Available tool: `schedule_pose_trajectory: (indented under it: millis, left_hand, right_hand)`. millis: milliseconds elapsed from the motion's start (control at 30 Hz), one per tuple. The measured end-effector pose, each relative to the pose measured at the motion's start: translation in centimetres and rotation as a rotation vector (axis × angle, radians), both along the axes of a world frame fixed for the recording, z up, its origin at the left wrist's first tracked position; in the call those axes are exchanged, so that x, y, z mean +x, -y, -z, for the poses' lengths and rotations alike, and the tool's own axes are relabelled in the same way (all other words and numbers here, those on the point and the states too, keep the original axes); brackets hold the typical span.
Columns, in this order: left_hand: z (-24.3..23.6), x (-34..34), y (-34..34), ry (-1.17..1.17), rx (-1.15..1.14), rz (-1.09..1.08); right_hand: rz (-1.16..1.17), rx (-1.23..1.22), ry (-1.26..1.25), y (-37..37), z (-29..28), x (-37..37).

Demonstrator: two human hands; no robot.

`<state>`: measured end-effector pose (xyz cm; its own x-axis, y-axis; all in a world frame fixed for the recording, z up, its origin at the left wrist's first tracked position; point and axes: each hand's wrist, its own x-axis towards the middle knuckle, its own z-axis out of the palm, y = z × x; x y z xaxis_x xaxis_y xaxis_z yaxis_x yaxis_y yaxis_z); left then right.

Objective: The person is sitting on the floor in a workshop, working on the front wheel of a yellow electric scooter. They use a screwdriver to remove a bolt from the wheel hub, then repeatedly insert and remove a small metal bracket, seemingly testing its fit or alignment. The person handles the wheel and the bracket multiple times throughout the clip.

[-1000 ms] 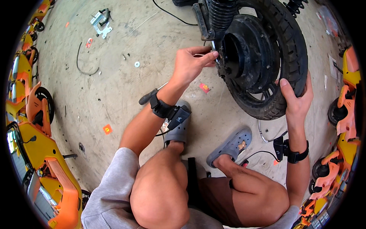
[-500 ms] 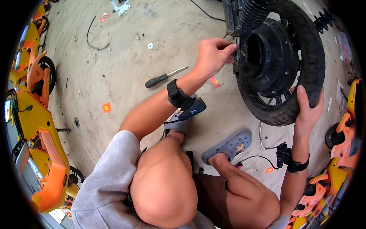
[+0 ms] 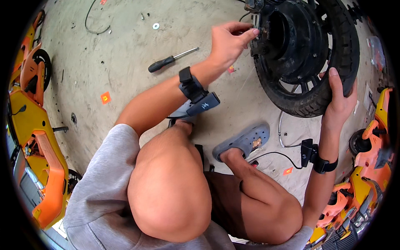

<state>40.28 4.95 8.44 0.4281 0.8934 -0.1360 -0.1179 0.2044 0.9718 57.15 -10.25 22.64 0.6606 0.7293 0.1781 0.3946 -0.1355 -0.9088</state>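
Observation:
A black scooter wheel [image 3: 302,110] with a chunky tyre and a large hub motor [image 3: 298,46] stands at the upper right. My right hand [image 3: 341,100] grips the tyre's lower right edge, thumb on the near side and fingertips showing through the spokes. At the wheel's left side, my left hand [image 3: 229,43] is closed in a pinch against the metal bracket [image 3: 257,25] beside the hub. Whatever lies between its thumb and fingers is too small and hidden to name. A screwdriver [image 3: 166,62] with a black handle lies on the floor left of that hand.
A washer [image 3: 156,26], a bolt [image 3: 142,16] and a curved black cable [image 3: 86,21] lie on the concrete floor. An orange sticker [image 3: 106,98] is at the left. Yellow and orange scooters [image 3: 35,121] line the left side, with more scooters [image 3: 366,154] at the right.
The view has shifted, so the floor items and wheel sit higher in the picture. My left hand stays pinched at the bracket and my right hand keeps its grip on the tyre.

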Motion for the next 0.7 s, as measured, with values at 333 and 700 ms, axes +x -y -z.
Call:
schedule_pose_trajectory:
  millis: [333,700]
  left_hand:
    - [0.8,1.0,2.0,-0.025,-0.015,-0.212]
    - [1.5,0.5,1.9,0.030,0.088,-0.187]
  right_hand:
    - [-0.023,-0.066,0.016,0.2,0.4,0.7]
    - [-0.010,-0.091,0.076,-0.2,0.1,0.6]
